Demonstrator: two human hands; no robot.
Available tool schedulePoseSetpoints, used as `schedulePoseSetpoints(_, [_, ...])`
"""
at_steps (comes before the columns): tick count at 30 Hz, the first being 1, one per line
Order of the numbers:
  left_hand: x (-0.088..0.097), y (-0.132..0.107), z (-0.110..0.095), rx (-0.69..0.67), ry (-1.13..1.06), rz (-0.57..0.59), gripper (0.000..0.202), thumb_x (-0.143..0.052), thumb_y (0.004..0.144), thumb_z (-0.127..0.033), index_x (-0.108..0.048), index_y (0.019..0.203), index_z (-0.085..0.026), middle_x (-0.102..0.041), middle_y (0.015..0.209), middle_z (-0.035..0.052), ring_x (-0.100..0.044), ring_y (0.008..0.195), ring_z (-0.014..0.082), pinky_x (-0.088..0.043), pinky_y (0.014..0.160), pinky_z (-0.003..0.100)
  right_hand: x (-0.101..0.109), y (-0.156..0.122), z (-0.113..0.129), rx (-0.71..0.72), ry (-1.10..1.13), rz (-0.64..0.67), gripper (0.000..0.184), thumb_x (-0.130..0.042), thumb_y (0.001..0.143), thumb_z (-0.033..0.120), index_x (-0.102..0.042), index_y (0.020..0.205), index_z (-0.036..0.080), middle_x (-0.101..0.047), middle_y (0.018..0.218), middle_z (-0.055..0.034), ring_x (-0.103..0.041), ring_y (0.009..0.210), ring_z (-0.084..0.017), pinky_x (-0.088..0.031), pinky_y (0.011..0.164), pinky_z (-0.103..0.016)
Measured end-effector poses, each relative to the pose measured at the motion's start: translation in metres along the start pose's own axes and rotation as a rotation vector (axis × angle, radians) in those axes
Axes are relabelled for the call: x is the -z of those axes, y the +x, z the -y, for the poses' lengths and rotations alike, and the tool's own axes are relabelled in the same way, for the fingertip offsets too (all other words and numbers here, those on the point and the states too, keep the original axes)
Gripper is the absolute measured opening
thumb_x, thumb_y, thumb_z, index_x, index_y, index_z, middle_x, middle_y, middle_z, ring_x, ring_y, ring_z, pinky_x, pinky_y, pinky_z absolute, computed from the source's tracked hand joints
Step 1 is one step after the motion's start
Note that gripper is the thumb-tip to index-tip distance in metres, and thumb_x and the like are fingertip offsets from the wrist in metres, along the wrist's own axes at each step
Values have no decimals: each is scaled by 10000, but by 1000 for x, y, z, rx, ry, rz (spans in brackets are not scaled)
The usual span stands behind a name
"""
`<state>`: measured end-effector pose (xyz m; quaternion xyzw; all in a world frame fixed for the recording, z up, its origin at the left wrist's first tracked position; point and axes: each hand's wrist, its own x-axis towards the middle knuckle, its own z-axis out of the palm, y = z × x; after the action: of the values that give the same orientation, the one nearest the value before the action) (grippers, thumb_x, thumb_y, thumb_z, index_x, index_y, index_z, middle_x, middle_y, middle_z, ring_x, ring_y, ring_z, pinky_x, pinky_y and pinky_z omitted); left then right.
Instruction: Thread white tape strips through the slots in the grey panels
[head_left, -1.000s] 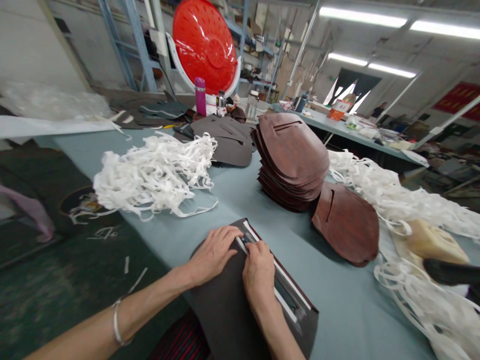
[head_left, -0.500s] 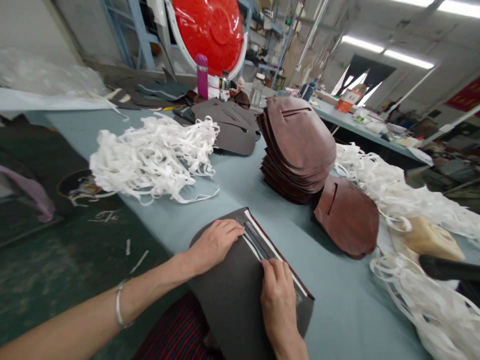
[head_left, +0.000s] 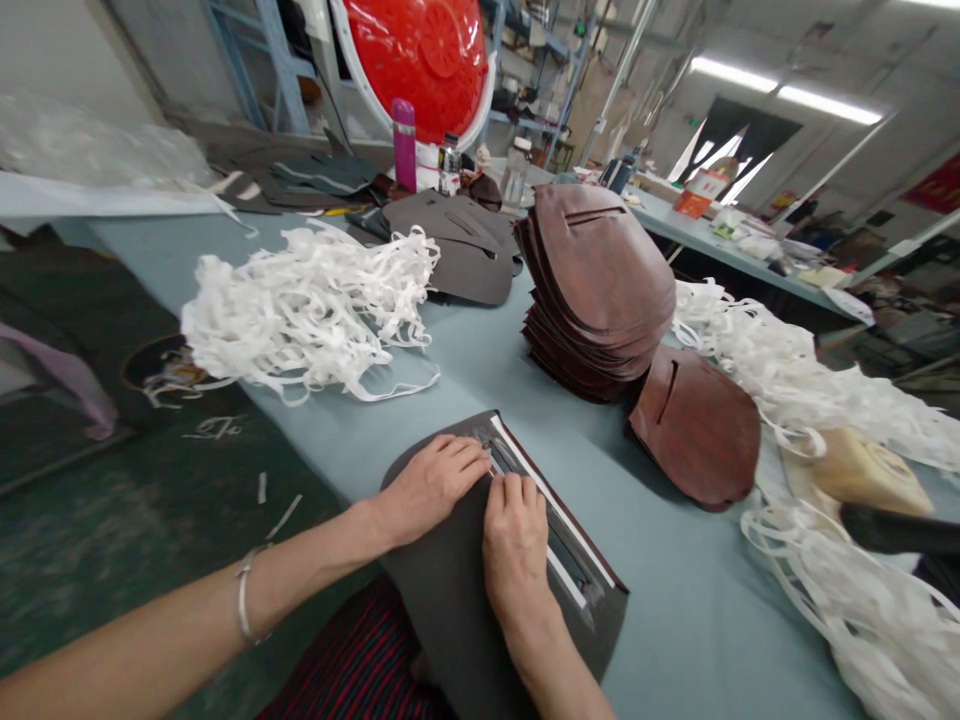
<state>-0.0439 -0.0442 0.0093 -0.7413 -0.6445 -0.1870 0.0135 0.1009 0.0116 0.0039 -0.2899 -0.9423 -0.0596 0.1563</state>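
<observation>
A dark grey leather-like panel (head_left: pixel 442 600) lies in front of me, partly over the table edge, with a long slot (head_left: pixel 564 540) across it. White tape strips (head_left: pixel 541 480) run along both sides of the slot. My left hand (head_left: pixel 429 486) is closed at the slot's far end, fingertips on its edge. Just beside it, my right hand (head_left: pixel 517 550) has its fingers bent and pressed together along the slot's near side, covering part of the tape. What lies beneath my fingertips is hidden.
Beyond the panel stand a stack of brown slotted pieces (head_left: pixel 600 270) and a separate brown piece (head_left: pixel 694 425). A tangle of white strips (head_left: pixel 307 310) lies at left; more white strips (head_left: pixel 817 380) and a black rod-like object (head_left: pixel 892 528) are at right.
My right hand has slid up along the slot toward my left hand, uncovering the slot's lower end and its tape. My left hand stays at the far end.
</observation>
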Motion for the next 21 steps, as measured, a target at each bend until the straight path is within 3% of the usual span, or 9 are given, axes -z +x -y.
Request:
schedulePoseSetpoints(5, [-2,-1,0,16,29,-6,281,-434,926,-132,-559,1174,-166,-591,1163,88,-485,1174,219,-403,965,389,15,-49,-28,57,-54,4,337,-352,854,5,-601,1066,88,-580,910,-156,-486,835,-281,-453,661,-410])
schedulePoseSetpoints(11, [-7,-2,3,-6,15,-39,280,-429,929,-131,-571,1167,-165,-607,1157,84,-505,1152,214,-414,952,388,41,-117,-65,99,-29,0,339,-326,920,93,-547,1172,43,-577,1045,-179,-477,951,-303,-442,776,-463])
schedulePoseSetpoints(21, [-12,-8,15,-100,-14,1,400,-406,910,-91,-525,1265,-231,-538,1303,72,-435,1246,227,-402,1000,421,44,-124,-67,-13,81,56,310,-351,919,96,-563,1145,95,-573,1040,-147,-467,974,-289,-424,824,-457])
